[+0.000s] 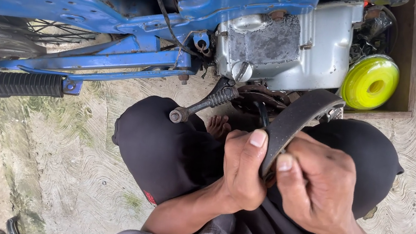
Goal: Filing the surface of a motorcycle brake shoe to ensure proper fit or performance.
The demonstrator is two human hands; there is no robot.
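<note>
Yellow spool (370, 82) in wooden box (409, 62)

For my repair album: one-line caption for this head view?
Both hands, left hand and right hand, grip a curved brake shoe beside a blue motorcycle.

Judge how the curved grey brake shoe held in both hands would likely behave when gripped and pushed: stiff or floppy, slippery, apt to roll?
The brake shoe probably stays stiff: it keeps its arc though the left hand and right hand pinch only its lower end. It looks matte and dusty, so likely not slippery. Set down, its curved back might rock rather than roll.
</note>
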